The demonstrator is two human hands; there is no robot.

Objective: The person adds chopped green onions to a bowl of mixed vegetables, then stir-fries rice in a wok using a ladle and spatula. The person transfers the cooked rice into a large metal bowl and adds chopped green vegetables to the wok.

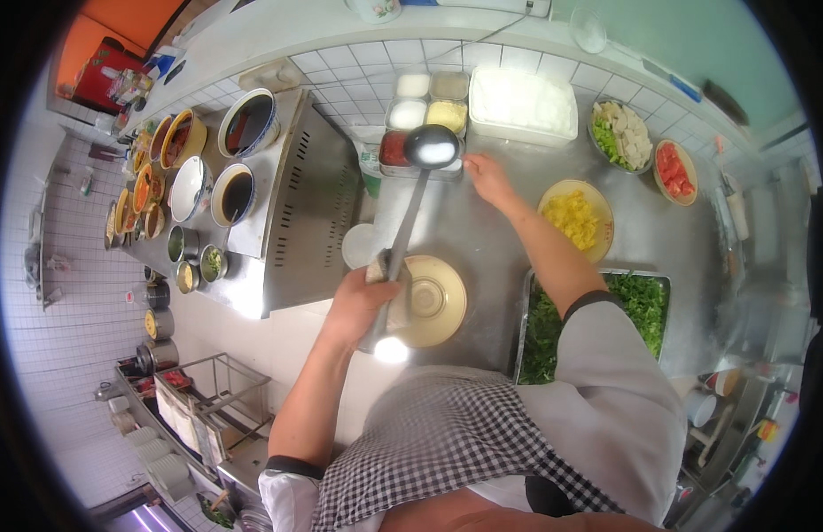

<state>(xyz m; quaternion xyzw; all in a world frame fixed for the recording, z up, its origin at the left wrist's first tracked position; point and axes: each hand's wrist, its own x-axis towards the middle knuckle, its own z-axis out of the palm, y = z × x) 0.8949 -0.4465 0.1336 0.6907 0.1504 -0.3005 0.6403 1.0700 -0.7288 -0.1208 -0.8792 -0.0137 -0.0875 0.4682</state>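
My left hand (366, 300) grips the cloth-wrapped handle of a long metal ladle (411, 206). White powder or granules lie in the ladle's dark bowl, which is over the front seasoning containers. Just right of that bowl, my right hand (486, 178) is at the edge of the front right container (451, 174); whether its fingers pinch anything cannot be made out. The containers hold red, yellow and white seasonings. Under the ladle handle and my left hand, partly covered, sits an empty cream bowl (444, 299) on the steel table.
A white tub (523, 106) stands behind. To the right are a bowl of scrambled egg (574, 216), a bowl of chopped vegetables (621, 136), a bowl of tomato pieces (675, 173) and a tray of greens (640, 312). Sauce bowls (233, 194) crowd the left counter.
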